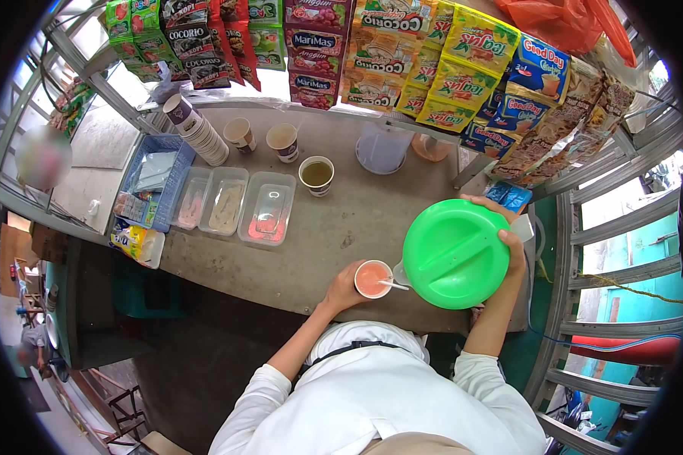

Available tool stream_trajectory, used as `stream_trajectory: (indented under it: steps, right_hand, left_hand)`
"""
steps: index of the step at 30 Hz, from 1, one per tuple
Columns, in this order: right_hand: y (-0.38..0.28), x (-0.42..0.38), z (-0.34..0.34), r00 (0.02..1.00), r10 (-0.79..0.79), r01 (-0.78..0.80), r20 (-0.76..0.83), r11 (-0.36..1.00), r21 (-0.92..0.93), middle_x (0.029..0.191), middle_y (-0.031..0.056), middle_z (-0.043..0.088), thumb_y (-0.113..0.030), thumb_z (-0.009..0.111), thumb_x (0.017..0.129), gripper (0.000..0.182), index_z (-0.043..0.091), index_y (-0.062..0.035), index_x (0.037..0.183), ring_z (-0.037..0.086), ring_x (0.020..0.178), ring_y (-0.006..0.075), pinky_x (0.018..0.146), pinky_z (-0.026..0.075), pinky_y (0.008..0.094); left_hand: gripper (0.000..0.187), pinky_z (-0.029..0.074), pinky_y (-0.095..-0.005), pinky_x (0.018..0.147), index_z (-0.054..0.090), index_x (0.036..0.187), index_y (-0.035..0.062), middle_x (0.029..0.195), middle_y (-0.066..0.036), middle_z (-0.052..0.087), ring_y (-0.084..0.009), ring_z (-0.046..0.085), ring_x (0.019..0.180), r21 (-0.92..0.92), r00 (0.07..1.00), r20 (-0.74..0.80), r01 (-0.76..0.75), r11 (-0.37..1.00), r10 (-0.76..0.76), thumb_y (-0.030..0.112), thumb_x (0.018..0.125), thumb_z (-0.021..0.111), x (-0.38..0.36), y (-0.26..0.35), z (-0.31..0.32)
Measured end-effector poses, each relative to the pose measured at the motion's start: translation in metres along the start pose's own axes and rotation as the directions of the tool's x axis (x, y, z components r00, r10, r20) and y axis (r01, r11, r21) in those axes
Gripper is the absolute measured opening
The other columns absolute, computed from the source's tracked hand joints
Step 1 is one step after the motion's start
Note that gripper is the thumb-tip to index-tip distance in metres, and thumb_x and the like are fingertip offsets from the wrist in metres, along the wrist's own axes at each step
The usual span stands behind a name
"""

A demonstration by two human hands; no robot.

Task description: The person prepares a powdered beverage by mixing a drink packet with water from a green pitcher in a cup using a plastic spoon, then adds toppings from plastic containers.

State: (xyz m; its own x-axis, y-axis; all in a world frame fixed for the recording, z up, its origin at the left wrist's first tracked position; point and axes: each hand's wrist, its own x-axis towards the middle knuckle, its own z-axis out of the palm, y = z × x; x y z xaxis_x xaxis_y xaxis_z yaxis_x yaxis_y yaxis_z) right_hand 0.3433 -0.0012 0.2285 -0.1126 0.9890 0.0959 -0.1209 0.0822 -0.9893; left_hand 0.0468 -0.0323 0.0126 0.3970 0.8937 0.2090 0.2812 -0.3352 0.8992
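My left hand (pixel 343 290) is wrapped round a paper cup (pixel 372 278) of pinkish-orange drink near the counter's front edge. A thin white stick, perhaps a spoon handle or straw (pixel 394 285), leans out over the cup's right side. With fingers round its handle on the right, my right hand (pixel 513 250) holds a pitcher with a round green lid (pixel 455 254). The pitcher's spout (pixel 400 271) points toward the cup and is close beside its rim. Most of the pitcher's body is hidden under the lid.
Behind stand a cup of greenish-brown liquid (pixel 316 175), two paper cups (pixel 282 142) and a cup stack (pixel 197 130). Plastic boxes (pixel 267 208) and a blue basket (pixel 148 182) sit left. A clear container (pixel 381 149) is at the back, under hanging drink sachets (pixel 474 42).
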Motion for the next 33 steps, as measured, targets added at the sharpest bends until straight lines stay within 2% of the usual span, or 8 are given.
stream_trajectory:
  steps: [33]
  right_hand:
    - [-0.0022, -0.0002, 0.0021, 1.000, 0.016, -0.016, -0.016, 1.000, 0.027, 0.125, 0.0246, 0.056, -0.045, 0.059, 0.065, 0.081, 0.052, 0.0114, 0.124, 0.059, 0.110, 0.0286, 0.096, 0.044, 0.0356]
  left_hand:
    - [0.065, 0.051, -0.0389, 0.088, 0.057, 0.117, 0.0031, 0.115, -0.016, 0.062, -0.0328, 0.061, 0.104, -0.002, 0.999, 0.009, 0.035, 0.999, -0.035, 0.020, 0.062, 0.085, -0.0009, -0.0004, 0.0004]
